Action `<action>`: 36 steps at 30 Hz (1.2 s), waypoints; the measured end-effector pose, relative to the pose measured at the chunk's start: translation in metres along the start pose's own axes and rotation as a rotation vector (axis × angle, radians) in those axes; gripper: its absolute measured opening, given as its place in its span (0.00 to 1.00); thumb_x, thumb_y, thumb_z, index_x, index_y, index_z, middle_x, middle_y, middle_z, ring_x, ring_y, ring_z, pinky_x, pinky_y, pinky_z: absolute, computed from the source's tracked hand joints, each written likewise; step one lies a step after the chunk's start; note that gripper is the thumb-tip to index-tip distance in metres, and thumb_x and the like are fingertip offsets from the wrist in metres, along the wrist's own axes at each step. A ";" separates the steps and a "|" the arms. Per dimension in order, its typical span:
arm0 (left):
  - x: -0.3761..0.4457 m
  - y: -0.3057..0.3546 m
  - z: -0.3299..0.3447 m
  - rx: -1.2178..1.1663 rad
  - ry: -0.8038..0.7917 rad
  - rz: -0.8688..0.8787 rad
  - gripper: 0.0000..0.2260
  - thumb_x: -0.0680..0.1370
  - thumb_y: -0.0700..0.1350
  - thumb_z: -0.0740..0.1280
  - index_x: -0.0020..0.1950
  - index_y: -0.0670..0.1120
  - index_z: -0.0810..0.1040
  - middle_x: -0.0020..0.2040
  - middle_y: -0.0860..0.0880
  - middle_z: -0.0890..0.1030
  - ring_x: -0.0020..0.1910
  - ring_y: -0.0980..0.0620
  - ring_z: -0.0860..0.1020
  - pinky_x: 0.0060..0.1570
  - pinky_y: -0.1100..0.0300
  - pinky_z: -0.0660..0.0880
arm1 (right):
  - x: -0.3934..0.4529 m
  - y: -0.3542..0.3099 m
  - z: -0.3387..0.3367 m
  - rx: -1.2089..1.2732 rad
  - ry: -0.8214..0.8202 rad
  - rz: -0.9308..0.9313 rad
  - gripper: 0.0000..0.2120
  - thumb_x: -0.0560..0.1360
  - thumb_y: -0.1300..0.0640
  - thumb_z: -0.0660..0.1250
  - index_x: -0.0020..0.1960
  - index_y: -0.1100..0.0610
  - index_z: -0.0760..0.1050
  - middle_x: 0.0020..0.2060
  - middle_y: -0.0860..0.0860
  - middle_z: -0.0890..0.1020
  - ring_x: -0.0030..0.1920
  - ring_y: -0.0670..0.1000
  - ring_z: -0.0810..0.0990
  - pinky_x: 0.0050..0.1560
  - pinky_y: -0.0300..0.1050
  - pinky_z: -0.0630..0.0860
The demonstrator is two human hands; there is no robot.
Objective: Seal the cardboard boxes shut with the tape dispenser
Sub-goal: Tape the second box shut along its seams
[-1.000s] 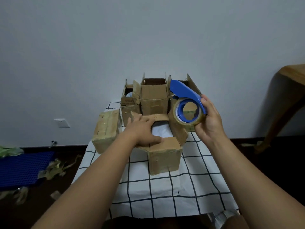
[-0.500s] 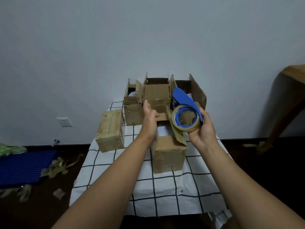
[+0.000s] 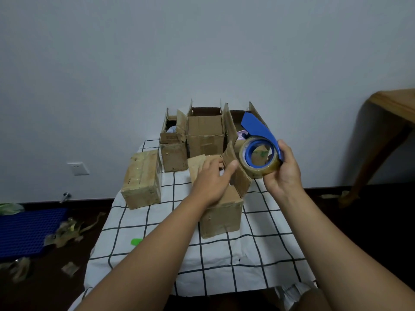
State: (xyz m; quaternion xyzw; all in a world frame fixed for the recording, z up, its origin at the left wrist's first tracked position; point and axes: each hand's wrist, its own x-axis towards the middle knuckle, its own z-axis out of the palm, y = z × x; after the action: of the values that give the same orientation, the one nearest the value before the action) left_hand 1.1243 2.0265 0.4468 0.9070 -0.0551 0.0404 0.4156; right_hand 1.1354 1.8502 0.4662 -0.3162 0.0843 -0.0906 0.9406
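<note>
Grey wall behind, dark floor littered with tape scraps (image 3: 67, 230); a small table under a white grid-check cloth (image 3: 224, 261) carries the work. Blue plastic mat (image 3: 27, 232) lies on the floor at left, wooden furniture leg (image 3: 381, 151) at right.

Nearest you, the front cardboard box (image 3: 221, 215) stands with its flaps up and something white showing inside. Your left hand (image 3: 212, 180) rests over its mouth, fingers extended and relaxed, thumb against the raised right flap (image 3: 239, 173); it grips nothing that I can tell. Your right hand (image 3: 284, 173) is wrapped round the blue tape dispenser (image 3: 260, 151), held in the air just right of that flap, roll of clear tape facing you.

Three open boxes (image 3: 205, 135) stand in a row at the back of the table, flaps up. One taped box (image 3: 142, 179) lies at left, apparently already sealed.

Judgement: you are at the flap-folding step on the front box, tape not yet applied. Next move calls for pressing the flaps flat and holding them down with the left hand, then bringing the dispenser's tape end onto the near face and drawing it along the seam. Risk: the right flap springing up before the tape catches.
</note>
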 end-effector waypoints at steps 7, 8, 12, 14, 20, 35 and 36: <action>0.001 0.006 -0.002 -0.017 -0.039 0.009 0.33 0.71 0.60 0.61 0.76 0.57 0.58 0.72 0.48 0.62 0.72 0.47 0.60 0.68 0.47 0.63 | -0.003 0.004 -0.001 0.037 0.024 0.001 0.27 0.77 0.57 0.69 0.74 0.62 0.68 0.69 0.63 0.75 0.69 0.60 0.75 0.70 0.59 0.72; 0.001 0.005 -0.005 0.004 -0.059 -0.005 0.31 0.74 0.56 0.62 0.76 0.56 0.59 0.72 0.48 0.61 0.72 0.46 0.61 0.69 0.47 0.63 | -0.002 0.004 -0.002 0.038 0.022 0.002 0.27 0.78 0.57 0.69 0.74 0.62 0.69 0.68 0.62 0.76 0.69 0.60 0.75 0.70 0.59 0.71; -0.005 0.002 -0.010 0.398 -0.023 0.012 0.22 0.78 0.50 0.59 0.72 0.48 0.68 0.71 0.45 0.61 0.72 0.43 0.58 0.71 0.47 0.59 | -0.001 0.002 -0.001 0.034 -0.013 0.001 0.27 0.77 0.56 0.70 0.73 0.62 0.70 0.60 0.59 0.77 0.67 0.59 0.77 0.71 0.59 0.70; -0.010 0.003 -0.010 0.532 -0.014 -0.006 0.20 0.77 0.51 0.59 0.67 0.48 0.71 0.72 0.44 0.58 0.71 0.41 0.54 0.70 0.45 0.57 | -0.001 0.001 -0.002 0.027 -0.017 -0.001 0.27 0.76 0.56 0.70 0.73 0.61 0.70 0.62 0.60 0.78 0.69 0.59 0.75 0.70 0.59 0.71; -0.021 0.021 0.003 0.707 -0.128 -0.185 0.43 0.70 0.77 0.49 0.71 0.47 0.68 0.71 0.40 0.64 0.68 0.38 0.62 0.66 0.36 0.58 | -0.002 0.001 -0.008 0.010 -0.024 -0.003 0.31 0.76 0.55 0.72 0.75 0.60 0.67 0.65 0.61 0.77 0.67 0.59 0.77 0.67 0.59 0.74; -0.045 -0.032 -0.073 0.603 -0.477 0.205 0.30 0.76 0.44 0.66 0.75 0.60 0.60 0.78 0.59 0.56 0.77 0.51 0.51 0.75 0.45 0.49 | -0.016 -0.015 -0.002 -0.064 -0.207 -0.023 0.23 0.75 0.56 0.72 0.68 0.59 0.72 0.57 0.56 0.79 0.57 0.54 0.80 0.65 0.54 0.76; -0.048 -0.036 -0.077 0.614 -0.476 0.203 0.30 0.76 0.41 0.65 0.74 0.61 0.60 0.78 0.59 0.57 0.78 0.51 0.51 0.76 0.44 0.49 | -0.021 -0.013 -0.001 -0.084 -0.219 -0.017 0.22 0.75 0.57 0.71 0.68 0.59 0.73 0.57 0.55 0.81 0.57 0.53 0.81 0.61 0.52 0.78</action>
State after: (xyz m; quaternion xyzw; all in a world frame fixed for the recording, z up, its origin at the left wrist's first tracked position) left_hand 1.0800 2.1116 0.4645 0.9630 -0.2247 -0.1152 0.0948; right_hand 1.1136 1.8441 0.4756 -0.3638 -0.0182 -0.0598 0.9294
